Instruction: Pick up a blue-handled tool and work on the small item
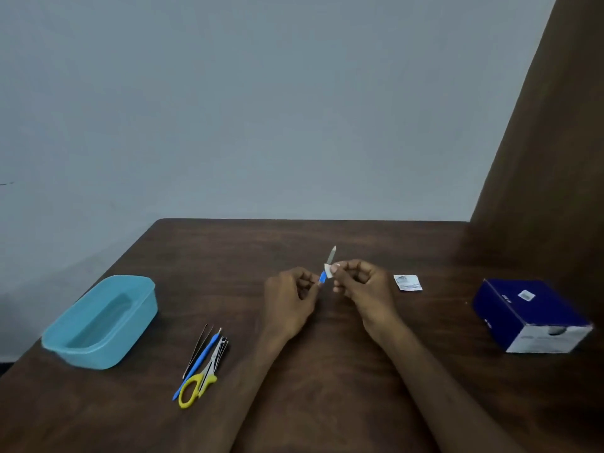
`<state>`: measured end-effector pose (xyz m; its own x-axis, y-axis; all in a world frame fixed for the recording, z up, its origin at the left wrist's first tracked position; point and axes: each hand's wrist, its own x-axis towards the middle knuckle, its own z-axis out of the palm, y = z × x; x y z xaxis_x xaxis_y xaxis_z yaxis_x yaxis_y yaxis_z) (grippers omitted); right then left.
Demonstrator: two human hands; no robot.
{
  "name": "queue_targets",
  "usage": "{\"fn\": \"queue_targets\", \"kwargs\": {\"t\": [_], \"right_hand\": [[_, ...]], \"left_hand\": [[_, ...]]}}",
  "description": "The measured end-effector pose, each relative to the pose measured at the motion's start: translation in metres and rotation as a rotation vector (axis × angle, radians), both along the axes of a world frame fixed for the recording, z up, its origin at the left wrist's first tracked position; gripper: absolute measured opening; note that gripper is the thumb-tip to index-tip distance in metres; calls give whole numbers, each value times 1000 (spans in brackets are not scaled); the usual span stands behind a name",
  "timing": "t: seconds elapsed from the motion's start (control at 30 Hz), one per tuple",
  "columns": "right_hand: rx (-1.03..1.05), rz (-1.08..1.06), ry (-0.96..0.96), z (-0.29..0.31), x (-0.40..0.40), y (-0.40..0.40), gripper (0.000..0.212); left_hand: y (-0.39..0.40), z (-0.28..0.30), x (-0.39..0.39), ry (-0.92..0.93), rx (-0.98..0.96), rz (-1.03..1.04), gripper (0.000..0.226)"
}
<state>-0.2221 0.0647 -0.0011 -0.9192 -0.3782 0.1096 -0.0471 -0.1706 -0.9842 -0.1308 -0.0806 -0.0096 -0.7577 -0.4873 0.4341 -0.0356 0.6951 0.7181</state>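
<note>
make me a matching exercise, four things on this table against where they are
Things:
1. tub
2. box
3. scissors
4. nail file

Places:
A. far right of the table
B. held between both hands
C. far left of the table
D. in the tool pile, left of the forearms

Pairs: 1-C, 2-A, 3-D, 4-B

On the table (327, 371), the tub (101, 322) sits far left, the scissors (199, 380) and other tools just right of it, the hands in the middle holding a file (328, 263), then a packet (407, 283), and the box (531, 315) far right.
</note>
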Motion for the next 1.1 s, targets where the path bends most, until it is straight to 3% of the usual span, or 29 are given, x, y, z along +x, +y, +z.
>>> {"fn": "queue_targets", "kwargs": {"t": [0.47,0.57,0.73,0.93,1.1], "right_hand": [[58,-124,43,1,-9,2,21],[140,-75,86,0,-4,2,17],[42,-195,29,3,-13,7,10],[174,-11,88,4,-8,2,17],[42,-146,45,6,-14,4,18]], "left_hand": [[4,1,0,-16,-73,-50,5],[3,1,0,-25,-78,-57,5],[6,3,2,-50,-74,-65,3],[2,3,0,-31,-82,-45,3],[5,4,3,-90,-109,-26,4]]}}
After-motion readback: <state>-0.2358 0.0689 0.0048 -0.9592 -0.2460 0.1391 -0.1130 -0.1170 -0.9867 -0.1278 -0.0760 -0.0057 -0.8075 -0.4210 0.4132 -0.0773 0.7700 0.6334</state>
